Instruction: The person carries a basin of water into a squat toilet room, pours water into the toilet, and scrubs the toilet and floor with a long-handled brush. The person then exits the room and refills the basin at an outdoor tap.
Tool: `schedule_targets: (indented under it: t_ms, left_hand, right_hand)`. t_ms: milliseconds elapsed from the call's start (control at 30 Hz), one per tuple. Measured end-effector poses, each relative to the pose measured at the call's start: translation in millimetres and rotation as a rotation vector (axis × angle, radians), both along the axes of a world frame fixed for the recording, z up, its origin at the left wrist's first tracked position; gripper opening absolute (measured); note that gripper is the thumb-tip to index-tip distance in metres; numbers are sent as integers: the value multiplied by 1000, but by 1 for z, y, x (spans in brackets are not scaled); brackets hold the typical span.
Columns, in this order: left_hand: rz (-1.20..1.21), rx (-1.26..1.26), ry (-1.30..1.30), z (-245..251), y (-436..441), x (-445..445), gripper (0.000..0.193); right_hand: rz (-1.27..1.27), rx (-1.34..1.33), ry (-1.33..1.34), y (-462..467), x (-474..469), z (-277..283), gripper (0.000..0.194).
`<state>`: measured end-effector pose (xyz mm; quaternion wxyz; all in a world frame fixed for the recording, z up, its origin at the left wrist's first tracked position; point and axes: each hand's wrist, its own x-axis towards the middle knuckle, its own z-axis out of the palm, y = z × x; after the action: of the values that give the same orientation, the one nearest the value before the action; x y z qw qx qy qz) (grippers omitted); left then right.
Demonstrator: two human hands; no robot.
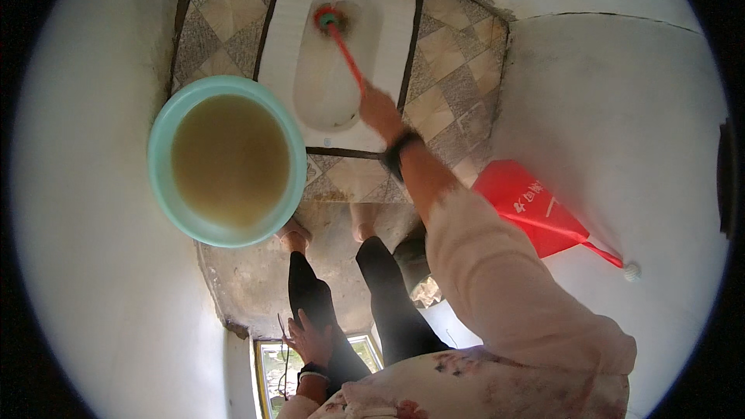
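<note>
My right hand grips the red handle of a toilet brush. The brush's red and green head rests in the dark, stained upper end of a white squat toilet pan set into the floor. My left hand lies against my left leg near the knee, fingers apart, holding nothing. To the left of the pan stands a pale green plastic basin, full of murky brown water; it overlaps the pan's lower left edge from this view.
Patterned tiles surround the pan, with bare concrete behind them. A red bag bearing writing hangs on the right wall. Near my right leg is a dark bin, partly hidden by my arm. White walls stand close on both sides.
</note>
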<state>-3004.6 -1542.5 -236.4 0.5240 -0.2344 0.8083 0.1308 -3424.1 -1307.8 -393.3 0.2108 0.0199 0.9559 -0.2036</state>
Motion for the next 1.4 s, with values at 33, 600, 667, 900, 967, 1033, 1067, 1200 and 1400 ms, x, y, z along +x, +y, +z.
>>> schedule_targets:
  t_ms: [33, 600, 667, 900, 967, 1033, 1067, 1200, 1400]
  left_hand:
    - [4, 9, -19, 1, -2, 1, 82]
    - [67, 33, 4, -2, -6, 5, 81]
    - [83, 46, 7, -1, -6, -1, 82]
    - [57, 67, 7, -1, -10, -8, 80]
    - [36, 63, 36, -3, -12, -3, 79]
    - [36, 53, 107, -8, -11, -1, 78]
    - [18, 60, 30, -3, -12, 2, 78]
    - [25, 57, 20, -1, -10, -1, 77]
    - [37, 64, 48, -3, -13, 2, 74]
  right_hand:
    - [-70, 40, -66, 5, -26, -9, 27]
    - [-608, -540, -16, -54, 12, -58, 28]
    - [-450, -558, 35, -70, 70, -51, 34]
    - [-230, 33, 49, -6, 105, -4, 38]
    - [-286, 3, 16, 12, 33, -28, 39]
    - [-223, -46, -19, 14, -2, -52, 39]
    - [-210, -87, 36, 9, 18, -59, 40]
    - [-482, -113, 15, -16, 168, -31, 44]
    - [-991, -469, 19, -68, 141, -16, 42]
